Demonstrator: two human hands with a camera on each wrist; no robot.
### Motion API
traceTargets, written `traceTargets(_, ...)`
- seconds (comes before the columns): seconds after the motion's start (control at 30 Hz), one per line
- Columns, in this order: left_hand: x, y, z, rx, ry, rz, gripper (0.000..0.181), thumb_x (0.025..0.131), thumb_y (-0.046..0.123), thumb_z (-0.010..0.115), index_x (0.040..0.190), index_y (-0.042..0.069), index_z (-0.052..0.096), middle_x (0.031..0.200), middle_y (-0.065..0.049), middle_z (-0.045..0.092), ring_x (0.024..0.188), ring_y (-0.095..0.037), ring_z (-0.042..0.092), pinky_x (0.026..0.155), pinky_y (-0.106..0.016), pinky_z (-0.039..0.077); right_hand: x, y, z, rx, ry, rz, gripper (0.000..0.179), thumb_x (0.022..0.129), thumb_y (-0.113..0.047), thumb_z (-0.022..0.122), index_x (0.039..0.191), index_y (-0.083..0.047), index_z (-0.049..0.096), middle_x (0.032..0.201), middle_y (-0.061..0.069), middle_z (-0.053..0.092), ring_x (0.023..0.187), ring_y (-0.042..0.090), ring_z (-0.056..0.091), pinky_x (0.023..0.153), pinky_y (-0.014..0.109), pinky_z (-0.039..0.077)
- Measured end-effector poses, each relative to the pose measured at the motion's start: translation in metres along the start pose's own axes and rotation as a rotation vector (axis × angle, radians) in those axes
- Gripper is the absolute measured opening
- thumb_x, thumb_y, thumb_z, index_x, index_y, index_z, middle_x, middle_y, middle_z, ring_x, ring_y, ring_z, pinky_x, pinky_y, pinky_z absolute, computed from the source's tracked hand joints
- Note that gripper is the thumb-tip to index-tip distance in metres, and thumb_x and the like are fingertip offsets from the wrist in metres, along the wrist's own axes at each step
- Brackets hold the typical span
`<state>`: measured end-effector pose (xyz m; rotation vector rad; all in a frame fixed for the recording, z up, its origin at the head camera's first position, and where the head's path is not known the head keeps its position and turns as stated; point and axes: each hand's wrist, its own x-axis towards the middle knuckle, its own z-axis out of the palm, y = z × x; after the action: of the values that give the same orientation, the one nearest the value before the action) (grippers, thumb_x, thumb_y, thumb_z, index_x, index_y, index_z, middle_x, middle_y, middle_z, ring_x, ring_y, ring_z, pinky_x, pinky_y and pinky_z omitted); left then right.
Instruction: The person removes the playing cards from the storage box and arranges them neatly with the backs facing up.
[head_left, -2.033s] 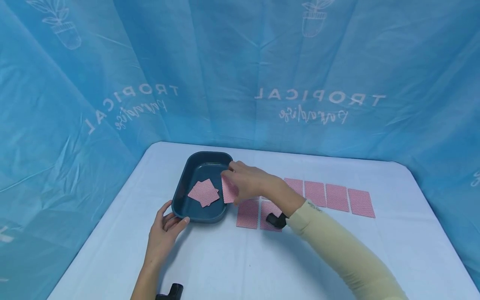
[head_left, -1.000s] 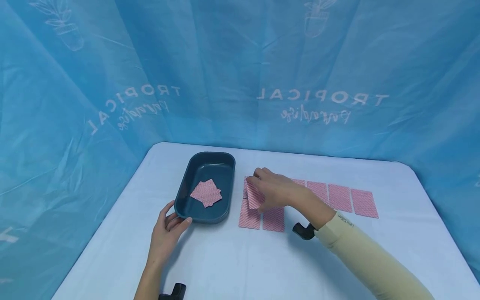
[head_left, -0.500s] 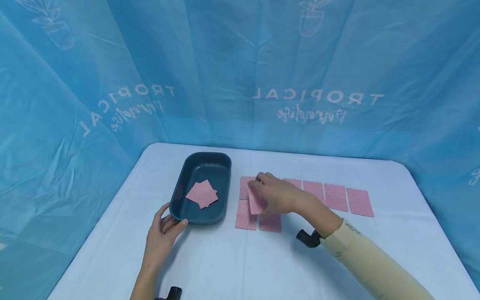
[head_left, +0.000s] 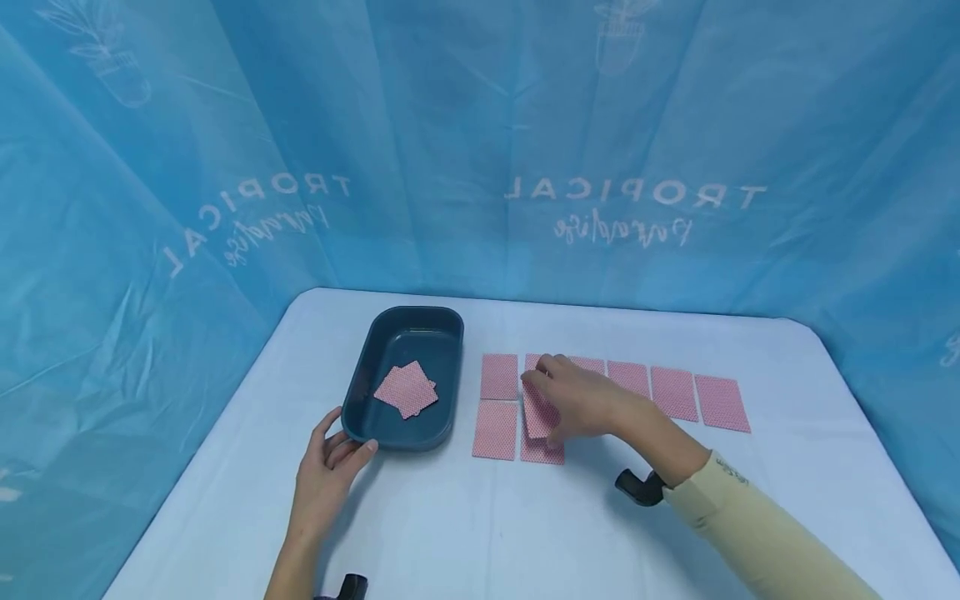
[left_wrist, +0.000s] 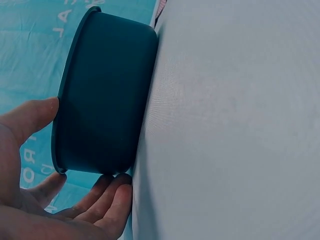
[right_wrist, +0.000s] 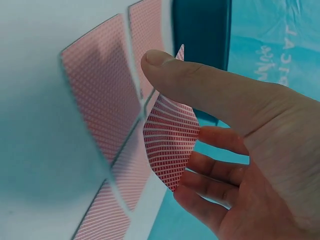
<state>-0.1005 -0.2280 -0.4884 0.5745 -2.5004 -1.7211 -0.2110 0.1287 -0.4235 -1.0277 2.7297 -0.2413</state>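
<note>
My right hand (head_left: 581, 400) pinches a red-patterned playing card (head_left: 538, 412) between thumb and fingers, face side hidden. In the right wrist view the card (right_wrist: 172, 145) bows between the thumb and several fingertips, tilted off the table. It overlaps a front-row card (head_left: 542, 452) and part of a back-row card in the head view. My left hand (head_left: 327, 471) holds the near left corner of a dark blue-green tray (head_left: 454, 379), thumb at its rim, as the left wrist view shows on the tray wall (left_wrist: 105, 95). Several cards (head_left: 406, 389) lie fanned in a pile inside the tray.
Several playing cards (head_left: 673, 393) lie back-up in a row right of the tray, with another card (head_left: 494, 430) in front at the row's left end. A white cloth (head_left: 480, 533) covers the table. Blue printed curtains (head_left: 465, 150) hang behind and at the sides.
My right hand has carried the card from beside the tray's right rim rightward and a little nearer, over the laid cards. The left hand and the tray's pile stay about the same.
</note>
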Motion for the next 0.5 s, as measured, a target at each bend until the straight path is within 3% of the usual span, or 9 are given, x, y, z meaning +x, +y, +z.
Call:
traceTargets(0.2, 0.0, -0.002, 0.0, 0.005, 0.012, 0.015, 0.081, 0.085, 0.042, 0.072, 0.151, 0.029, 0.026, 0.136, -0.011, 0.05, 0.116, -0.022, 0.057, 0.094, -0.04, 0.048, -0.008, 0.012, 0.011, -0.005, 0.0, 0.023, 0.093, 0.058, -0.039, 0.093, 0.136, -0.015, 0.049, 0.116, 0.0, 0.044, 0.101, 0.016, 0.043, 0.068, 0.028, 0.048)
traceTargets(0.5, -0.001, -0.003, -0.002, -0.016, 0.001, 0.031, 0.081, 0.083, 0.045, 0.073, 0.149, 0.031, 0.029, 0.134, -0.007, 0.051, 0.115, -0.019, 0.057, 0.084, -0.019, 0.048, -0.022, 0.024, 0.02, -0.026, -0.014, 0.08, 0.094, 0.055, -0.043, 0.093, 0.134, -0.016, 0.05, 0.116, 0.001, 0.046, 0.102, 0.016, 0.043, 0.071, 0.03, 0.05)
